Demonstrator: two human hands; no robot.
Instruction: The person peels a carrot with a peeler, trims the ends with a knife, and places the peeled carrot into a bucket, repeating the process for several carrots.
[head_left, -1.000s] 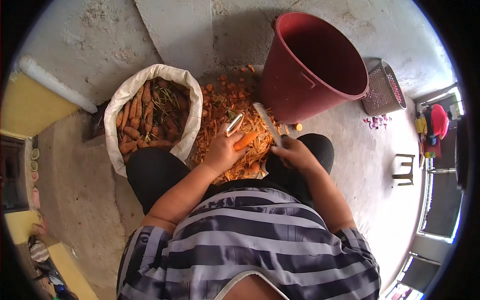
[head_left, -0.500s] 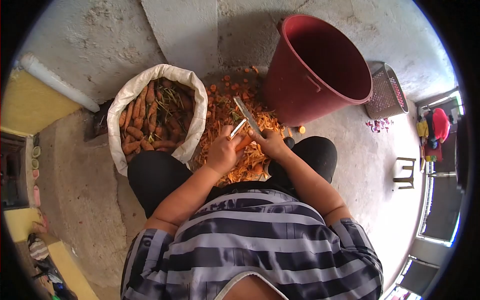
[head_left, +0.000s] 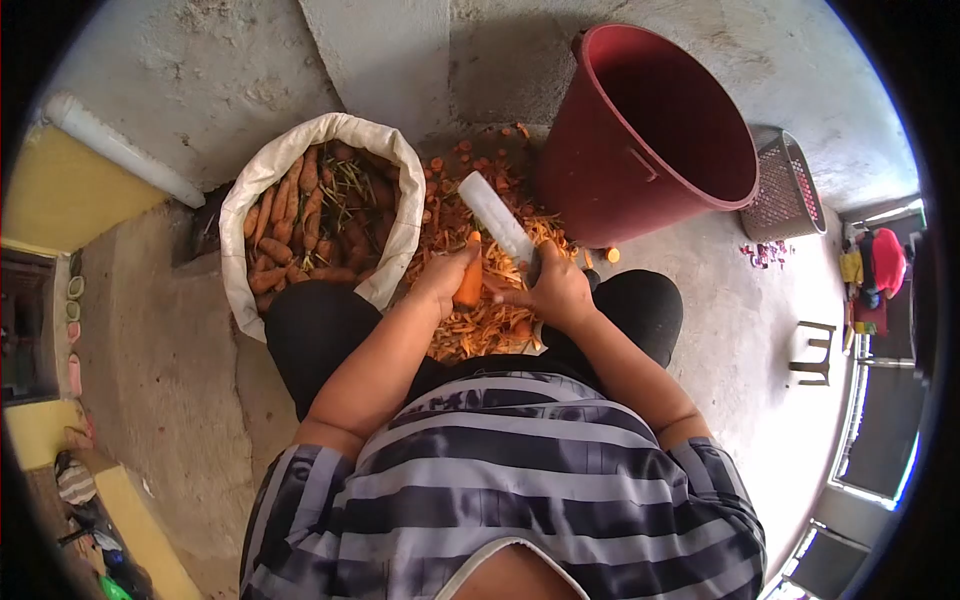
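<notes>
My left hand [head_left: 447, 280] is closed round a peeled orange carrot [head_left: 468, 286], held upright with its tip away from me. In my right hand [head_left: 561, 288] is a knife [head_left: 497, 216] with a wide flat blade, pointing up and to the left past the carrot. Some fingers of that hand reach toward the carrot; whether they touch it I cannot tell. Under both hands lies a heap of carrot peelings [head_left: 490, 330] with cut carrot ends. A white sack [head_left: 236, 205] with its rim rolled back stands to the left, holding unpeeled carrots [head_left: 285, 205].
A large red bin [head_left: 590, 170] stands beyond my right hand, near the wall. Behind it is a grey perforated basket [head_left: 785, 190]. My knees [head_left: 640, 310] flank the heap. A chair [head_left: 812, 353] is at the far right, and a pipe [head_left: 125, 150] runs along the left wall.
The knife blade has turned flat to the view and moved off the carrot. My hands have parted slightly, and the carrot has swung from slanted to upright. The view has shifted slightly.
</notes>
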